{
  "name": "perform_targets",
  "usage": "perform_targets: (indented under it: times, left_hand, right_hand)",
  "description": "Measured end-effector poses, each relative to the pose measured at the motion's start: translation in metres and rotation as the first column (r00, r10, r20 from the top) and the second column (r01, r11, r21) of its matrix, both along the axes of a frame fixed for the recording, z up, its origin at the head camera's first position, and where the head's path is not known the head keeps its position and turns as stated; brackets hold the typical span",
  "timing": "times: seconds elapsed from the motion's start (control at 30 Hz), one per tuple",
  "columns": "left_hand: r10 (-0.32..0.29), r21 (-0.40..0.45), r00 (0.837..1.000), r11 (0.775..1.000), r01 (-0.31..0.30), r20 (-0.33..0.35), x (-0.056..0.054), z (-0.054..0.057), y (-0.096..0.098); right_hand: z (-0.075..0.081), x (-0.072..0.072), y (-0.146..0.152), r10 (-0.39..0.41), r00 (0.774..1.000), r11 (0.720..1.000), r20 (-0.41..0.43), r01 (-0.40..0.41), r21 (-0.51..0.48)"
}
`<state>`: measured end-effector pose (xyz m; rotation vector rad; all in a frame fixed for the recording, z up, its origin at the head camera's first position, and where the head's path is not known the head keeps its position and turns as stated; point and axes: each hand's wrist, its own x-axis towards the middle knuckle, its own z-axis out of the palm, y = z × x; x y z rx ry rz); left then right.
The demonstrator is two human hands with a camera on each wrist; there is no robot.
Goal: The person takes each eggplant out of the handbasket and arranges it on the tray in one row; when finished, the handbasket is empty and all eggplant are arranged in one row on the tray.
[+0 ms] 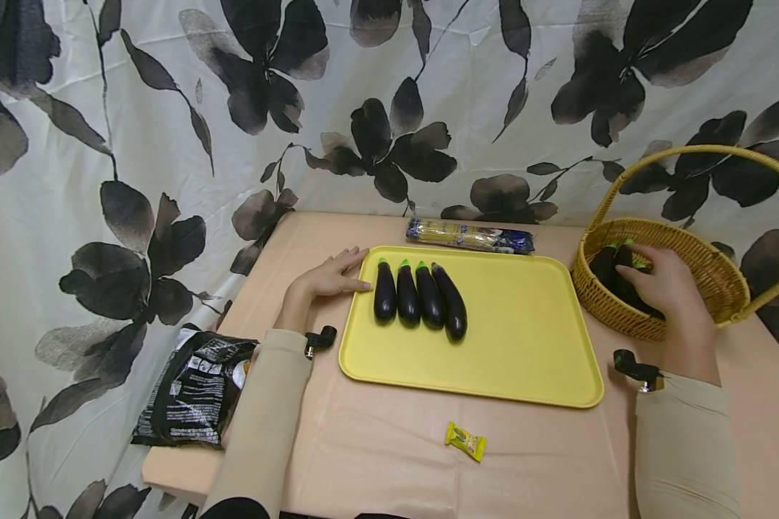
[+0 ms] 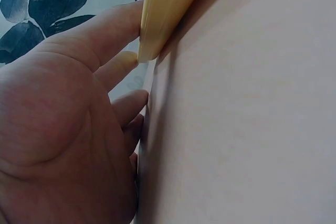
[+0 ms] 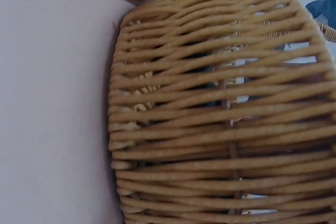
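Several dark purple eggplants (image 1: pixel 431 297) lie side by side on the left part of a yellow tray (image 1: pixel 519 360). My left hand (image 1: pixel 329 277) rests at the tray's left edge, its fingers straight and the thumb touching the rim; the left wrist view shows this hand (image 2: pixel 58 114) against the tray's side (image 2: pixel 168 9). At the right, my right hand (image 1: pixel 669 282) reaches into a wicker basket (image 1: pixel 714 270), with thumb and fingers around the top of an eggplant (image 1: pixel 628 290). Another eggplant (image 1: pixel 602 265) lies beside it. The basket's woven wall (image 3: pixel 220 108) hides the right hand in the right wrist view.
A long blue and yellow package (image 1: pixel 470 236) lies behind the tray. A small yellow wrapped candy (image 1: pixel 465 442) is in front of it. At the left table edge sits a black snack bag (image 1: pixel 197 389). The basket's tall handle (image 1: pixel 701 150) arches above it. A floral curtain (image 1: pixel 363 72) hangs behind.
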<state>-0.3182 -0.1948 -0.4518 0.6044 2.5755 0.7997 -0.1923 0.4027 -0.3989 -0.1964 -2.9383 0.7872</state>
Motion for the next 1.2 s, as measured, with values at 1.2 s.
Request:
perform_targets:
  times: [1.2]
  left_hand:
    - [-0.006,0.019,1.000,1.000,0.006,0.010,0.000,0.001,0.000]
  right_hand:
    - [-0.003,0.000,0.011,0.088,0.967,0.991,0.239,-0.109,0.073]
